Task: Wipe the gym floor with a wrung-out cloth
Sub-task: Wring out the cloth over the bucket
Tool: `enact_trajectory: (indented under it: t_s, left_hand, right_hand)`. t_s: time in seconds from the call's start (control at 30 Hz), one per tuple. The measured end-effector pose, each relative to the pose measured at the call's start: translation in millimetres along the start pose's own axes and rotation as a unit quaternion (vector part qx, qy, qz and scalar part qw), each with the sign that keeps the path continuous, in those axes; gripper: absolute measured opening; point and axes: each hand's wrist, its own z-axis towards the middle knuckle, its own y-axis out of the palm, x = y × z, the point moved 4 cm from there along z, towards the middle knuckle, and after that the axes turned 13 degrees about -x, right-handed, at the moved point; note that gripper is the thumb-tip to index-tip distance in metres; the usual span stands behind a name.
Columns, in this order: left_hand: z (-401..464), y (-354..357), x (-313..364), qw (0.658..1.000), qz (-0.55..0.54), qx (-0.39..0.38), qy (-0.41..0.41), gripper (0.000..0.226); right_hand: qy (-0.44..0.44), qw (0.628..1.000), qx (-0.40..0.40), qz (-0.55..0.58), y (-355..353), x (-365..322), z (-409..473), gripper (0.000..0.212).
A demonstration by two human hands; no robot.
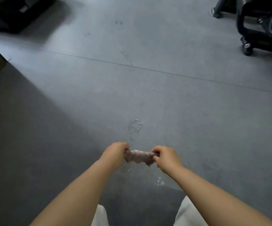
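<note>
My left hand (115, 153) and right hand (165, 158) each grip one end of the cloth (139, 157), fingers curled tight round it. It stretches between them as a bunched, twisted roll, low in the middle of the frame and held above the floor (197, 103). A small puddle (137, 123) glistens on the grey surface just above my hands, with more wet spots (160, 181) below the cloth. My pale trouser knees (189, 212) show at the bottom edge. A thin seam (99, 60) crosses the floor higher up. Dark gym equipment (261, 25) with a caster stands in the upper right, and a black base (13, 12) sits in the upper left.
</note>
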Motion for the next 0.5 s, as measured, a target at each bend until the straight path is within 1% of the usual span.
enact_trajectory:
  t_s: [0.1, 0.2, 0.27, 0.37, 0.43, 0.5]
  left_hand:
    - [53.6, 30.7, -12.6, 0.999, 0.018, -0.009, -0.028, 0.028]
    - [95.9, 59.5, -22.8, 0.999, -0.024, 0.009, -0.034, 0.023]
    - [109.6, 70.7, -27.1, 0.997, -0.056, 0.039, -0.030, 0.028]
    - [113.2, 91.1, -29.2, 0.994, -0.070, 0.080, -0.029, 0.033]
    - [100.7, 102.8, -27.6, 0.990, -0.086, 0.099, -0.050, 0.022]
    - [82.6, 114.2, -24.7, 0.988, -0.089, 0.104, -0.072, 0.014]
  right_hand:
    - [-0.002, 1.000, 0.018, 0.023, 22.3, 35.9, 56.1, 0.020]
    - [-0.010, 0.998, 0.039, 0.050, 45.1, 70.9, 102.8, 0.031]
    - [-0.004, 0.997, 0.049, 0.062, 54.6, 84.8, 122.1, 0.031]
    - [-0.013, 0.994, 0.066, 0.091, 70.1, 97.8, 134.4, 0.030]
    - [-0.021, 0.990, 0.081, 0.116, 75.4, 96.4, 130.0, 0.031]
    - [-0.032, 0.989, 0.073, 0.125, 82.5, 94.2, 113.5, 0.032]
